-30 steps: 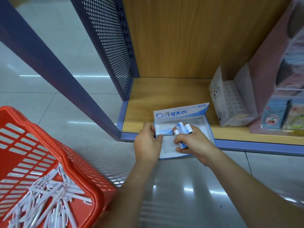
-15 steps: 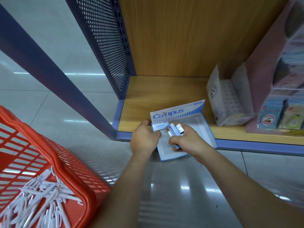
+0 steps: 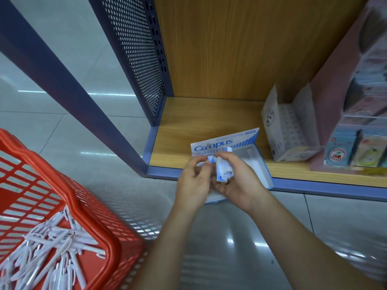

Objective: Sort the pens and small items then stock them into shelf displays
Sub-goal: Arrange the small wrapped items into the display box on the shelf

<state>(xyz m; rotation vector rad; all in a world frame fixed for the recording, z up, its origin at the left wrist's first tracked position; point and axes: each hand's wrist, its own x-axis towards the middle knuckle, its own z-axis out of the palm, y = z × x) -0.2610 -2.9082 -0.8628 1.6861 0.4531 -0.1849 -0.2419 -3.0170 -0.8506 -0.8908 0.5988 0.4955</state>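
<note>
While white pens (image 3: 52, 248) lie heaped in the red basket (image 3: 69, 195) at seven o'clock, the stocking step is in hand just beyond. The left hand (image 3: 193, 183) has its grip closed, pinching one small box (image 3: 211, 159). The right hand (image 3: 240, 185) curls round a clutch of boxes (image 3: 224, 171). Both hover over the Campus tray (image 3: 217, 143) on the shelf (image 3: 178, 139) lip at twelve. Next, I'd judge, each box needs setting squarely inside. Blur hides their number, and the hands cover the tray's near corner. At two o'clock a white carton (image 3: 289, 130) stands, its contents unclear.
</note>
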